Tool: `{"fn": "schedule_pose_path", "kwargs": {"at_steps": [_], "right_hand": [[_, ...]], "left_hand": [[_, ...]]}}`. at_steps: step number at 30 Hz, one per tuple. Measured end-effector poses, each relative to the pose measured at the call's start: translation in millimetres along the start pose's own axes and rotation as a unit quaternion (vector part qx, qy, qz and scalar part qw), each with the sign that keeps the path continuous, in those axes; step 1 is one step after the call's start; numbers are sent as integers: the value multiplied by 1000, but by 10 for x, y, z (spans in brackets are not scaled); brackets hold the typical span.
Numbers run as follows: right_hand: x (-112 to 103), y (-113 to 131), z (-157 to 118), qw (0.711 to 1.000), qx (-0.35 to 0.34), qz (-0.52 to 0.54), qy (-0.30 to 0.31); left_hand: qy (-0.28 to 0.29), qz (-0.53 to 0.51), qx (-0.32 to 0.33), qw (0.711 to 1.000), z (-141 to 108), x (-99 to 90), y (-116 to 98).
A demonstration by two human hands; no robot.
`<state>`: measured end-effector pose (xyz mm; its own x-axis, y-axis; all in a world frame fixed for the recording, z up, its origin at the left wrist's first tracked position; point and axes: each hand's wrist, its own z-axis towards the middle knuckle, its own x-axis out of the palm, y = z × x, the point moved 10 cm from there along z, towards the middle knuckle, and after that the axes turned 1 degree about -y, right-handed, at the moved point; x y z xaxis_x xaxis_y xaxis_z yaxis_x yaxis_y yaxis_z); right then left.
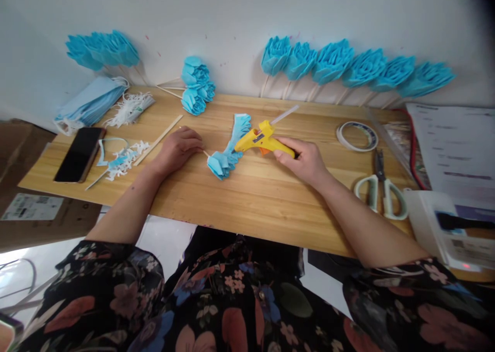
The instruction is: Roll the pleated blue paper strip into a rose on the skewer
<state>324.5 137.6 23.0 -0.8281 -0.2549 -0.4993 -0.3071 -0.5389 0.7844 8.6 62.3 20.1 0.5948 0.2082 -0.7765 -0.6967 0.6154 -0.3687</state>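
The right hand [303,161] wraps its fingers around the handle of a yellow glue gun [253,140], which has a clear glue stick [285,114] jutting from its back end. Just left of the glue gun is a partly rolled blue flower [218,165]; its unrolled petal strip [242,125] runs past the nozzle toward the wall. Whether the nozzle touches the strip cannot be told. Farther left of the glue gun, the left hand [181,148] pinches the end of the flower's thin stick [206,154] in its fingertips.

Well to the left of the glue gun lie a pale flat strip [158,140], a fringed blue-and-white piece [124,161] on a stick, a black phone [79,155], a white fringed bundle [130,109] and a pile of blue masks [91,104]. Beyond the glue gun and to its left, 3 blue blooms [195,86] lie on their sides. Beyond it to the right, 6 stemmed blue flowers [332,63] lean along the wall. Right of the glue gun are a tape roll [356,136], scissors [381,181] with pale handles, nearer the person, and a white box [425,218] at the far right.
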Motion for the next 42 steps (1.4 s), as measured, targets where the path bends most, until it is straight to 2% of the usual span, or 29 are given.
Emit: {"fn": "schedule_pose_path", "kwargs": {"at_steps": [8, 13, 20, 26, 34, 42], "right_hand": [[37, -36, -13, 1000, -3, -31, 5], [37, -11, -15, 1000, -5, -28, 0], [-51, -21, -6, 1000, 11, -3, -30], [-29, 38, -8, 1000, -17, -2, -15], [42, -51, -17, 999, -13, -30, 7], [23, -2, -10, 1000, -5, -22, 9]], "left_hand": [[2, -7, -31, 1000, -4, -19, 40], [9, -9, -27, 1000, -6, -20, 44], [3, -20, -36, 999, -18, -16, 90], [1, -31, -33, 999, -25, -11, 101], [8, -46, -43, 998, -4, -6, 116], [1, -52, -28, 998, -8, -21, 87]]}}
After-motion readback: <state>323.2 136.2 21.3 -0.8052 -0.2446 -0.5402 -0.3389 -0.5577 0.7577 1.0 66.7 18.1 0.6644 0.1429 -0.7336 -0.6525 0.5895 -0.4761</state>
